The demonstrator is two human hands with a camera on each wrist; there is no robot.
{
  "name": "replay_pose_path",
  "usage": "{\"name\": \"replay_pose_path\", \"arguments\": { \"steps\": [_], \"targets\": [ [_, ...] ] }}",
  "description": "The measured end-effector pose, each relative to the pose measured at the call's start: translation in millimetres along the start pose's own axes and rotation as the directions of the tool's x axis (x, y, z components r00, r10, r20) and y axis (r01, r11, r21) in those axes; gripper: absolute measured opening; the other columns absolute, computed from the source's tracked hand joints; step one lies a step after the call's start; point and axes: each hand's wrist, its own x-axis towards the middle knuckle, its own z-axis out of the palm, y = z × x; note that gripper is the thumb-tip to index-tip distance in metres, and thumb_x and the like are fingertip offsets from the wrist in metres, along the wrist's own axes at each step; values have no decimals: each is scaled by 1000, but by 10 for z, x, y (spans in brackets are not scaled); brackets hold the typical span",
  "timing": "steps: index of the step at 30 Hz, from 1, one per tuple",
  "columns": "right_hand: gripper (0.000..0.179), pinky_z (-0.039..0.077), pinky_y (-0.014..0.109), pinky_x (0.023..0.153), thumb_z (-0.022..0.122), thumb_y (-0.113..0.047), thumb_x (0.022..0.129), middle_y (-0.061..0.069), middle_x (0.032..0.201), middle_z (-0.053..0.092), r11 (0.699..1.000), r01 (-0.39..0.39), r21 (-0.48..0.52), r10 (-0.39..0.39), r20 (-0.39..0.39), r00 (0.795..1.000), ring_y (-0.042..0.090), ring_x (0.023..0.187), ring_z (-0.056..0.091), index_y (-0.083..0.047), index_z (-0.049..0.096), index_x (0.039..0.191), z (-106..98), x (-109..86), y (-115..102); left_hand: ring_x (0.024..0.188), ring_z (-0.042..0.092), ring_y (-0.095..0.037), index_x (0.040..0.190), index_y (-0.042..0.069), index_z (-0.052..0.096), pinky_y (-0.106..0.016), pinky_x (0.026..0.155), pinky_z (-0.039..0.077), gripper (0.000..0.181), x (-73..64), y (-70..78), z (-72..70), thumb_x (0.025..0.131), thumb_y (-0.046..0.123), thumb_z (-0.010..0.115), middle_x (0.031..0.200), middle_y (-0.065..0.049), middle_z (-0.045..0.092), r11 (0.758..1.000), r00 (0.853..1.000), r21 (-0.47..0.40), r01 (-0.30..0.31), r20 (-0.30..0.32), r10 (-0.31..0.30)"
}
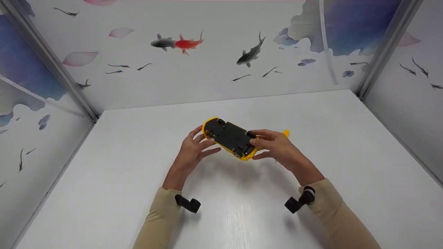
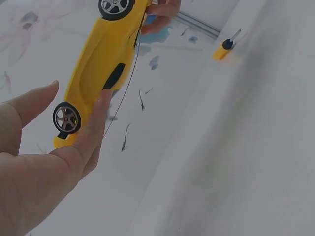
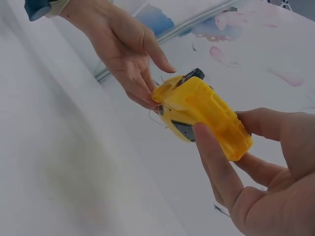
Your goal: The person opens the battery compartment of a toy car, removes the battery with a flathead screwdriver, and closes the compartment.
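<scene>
A yellow toy car [image 1: 235,136] is held above the white table, its black underside towards the head camera. My left hand [image 1: 193,148] holds the car's left end, with fingers along its side. In the left wrist view, the left thumb [image 2: 42,101] stands apart from the body near a wheel [image 2: 66,118]. The right hand [image 1: 277,147] grips the other end between thumb and fingers. A thin wire [image 3: 153,112] loops out from the car's side. Behind the right hand lies a screwdriver [image 2: 226,46] with a yellow handle, mostly hidden in the head view.
The white table [image 1: 138,193] is enclosed by printed panels [image 1: 214,76] at the back and both sides, with metal posts [image 1: 74,76] at the corners. Small black cameras [image 1: 188,204] project inward from both sleeves.
</scene>
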Motion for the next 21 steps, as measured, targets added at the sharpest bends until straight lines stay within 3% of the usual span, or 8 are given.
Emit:
{"name": "replay_pose_path", "arguments": {
  "steps": [5, 9, 17, 21],
  "targets": [
    [54, 59, 44, 93, 65, -25, 97, 16, 149, 49, 999, -19, -50, 20, 29, 999, 28, 115, 65, -15, 50, 147, 79, -8, -15, 128, 60, -34, 159, 11, 18, -43, 98, 56, 86, 8, -28, 37, 90, -1, 69, 158, -15, 38, 999, 999, 31, 15, -35, -14],
    [55, 59, 45, 94, 63, -22, 97, 18, 147, 52, 997, -42, -60, 44, 34, 998, 30, 118, 64, -18, 47, 149, 135, -13, -23, 126, 62, -34, 159, 14, 20, -39, 98, 56, 88, 9, -33, 48, 89, 0, 72, 158, -14, 39, 997, 997, 57, 42, -63, -38],
    [57, 56, 43, 99, 63, -29, 97, 16, 146, 54, 994, -43, -103, 50, 63, 997, 29, 123, 63, -20, 45, 151, 184, -36, -37, 118, 67, -25, 157, 12, 28, -35, 98, 57, 83, -14, -24, 37, 88, 1, 72, 149, -18, 50, 995, 999, 99, 33, -25, -30],
    [59, 57, 40, 97, 65, -37, 97, 14, 143, 56, 993, -35, -114, 45, 83, 996, 26, 122, 63, -21, 45, 150, 193, -44, -30, 124, 63, -27, 157, 16, 32, -36, 100, 56, 81, -15, -38, 45, 88, 5, 73, 150, -17, 49, 978, 1000, 207, 24, -2, -24]
  ]
}}
